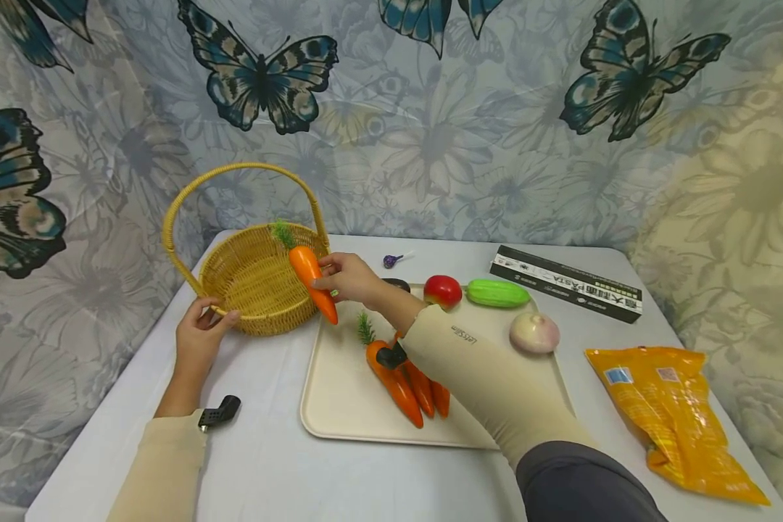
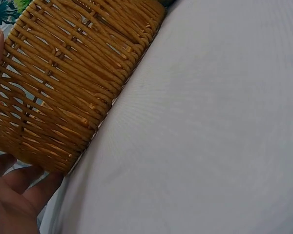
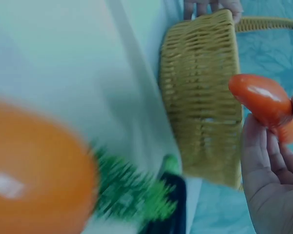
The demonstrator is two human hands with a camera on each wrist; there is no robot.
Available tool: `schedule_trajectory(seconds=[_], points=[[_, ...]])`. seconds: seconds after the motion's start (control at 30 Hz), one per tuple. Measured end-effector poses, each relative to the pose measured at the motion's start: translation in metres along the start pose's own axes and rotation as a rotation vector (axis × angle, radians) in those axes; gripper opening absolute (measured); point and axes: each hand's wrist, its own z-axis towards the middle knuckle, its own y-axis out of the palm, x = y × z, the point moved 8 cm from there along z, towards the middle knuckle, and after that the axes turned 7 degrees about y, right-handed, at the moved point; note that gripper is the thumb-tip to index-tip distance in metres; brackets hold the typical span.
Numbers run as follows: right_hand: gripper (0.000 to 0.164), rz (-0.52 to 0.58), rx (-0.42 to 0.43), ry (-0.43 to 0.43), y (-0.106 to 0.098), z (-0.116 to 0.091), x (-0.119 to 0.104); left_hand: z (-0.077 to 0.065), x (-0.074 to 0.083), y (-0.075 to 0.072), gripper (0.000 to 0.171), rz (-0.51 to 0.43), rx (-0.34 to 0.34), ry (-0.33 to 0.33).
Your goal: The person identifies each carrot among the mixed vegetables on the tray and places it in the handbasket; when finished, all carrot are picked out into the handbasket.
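Note:
A carrot [image 1: 310,279] with a green top is pinched in my right hand [image 1: 354,278], over the right rim of the yellow wicker basket [image 1: 270,325]. My left hand [image 1: 199,335] grips the basket's front-left rim, thumb on top; the left wrist view shows its fingers [image 2: 31,187] against the woven wall. No other thing shows inside the basket. More carrots [image 1: 391,384] lie together on the beige tray [image 1: 333,420], partly covered by the right forearm and a black wrist device. In the right wrist view a blurred carrot [image 3: 34,170] fills the lower left.
A dark eggplant [image 3: 173,200], a red tomato-like vegetable [image 1: 442,291], a green cucumber-like one [image 1: 498,293] and an onion [image 1: 534,333] lie along the tray's far and right sides. Beyond are a lollipop [image 1: 392,261], a black pasta box [image 1: 566,283] and an orange bag [image 1: 681,420].

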Motion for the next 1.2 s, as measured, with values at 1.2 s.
schedule_trajectory(seconds=[1.2], points=[[0.039,-0.305,0.231,-0.001,0.082,0.075,-0.023,0.003,0.0,-0.006,0.059,-0.117,0.101,-0.014]])
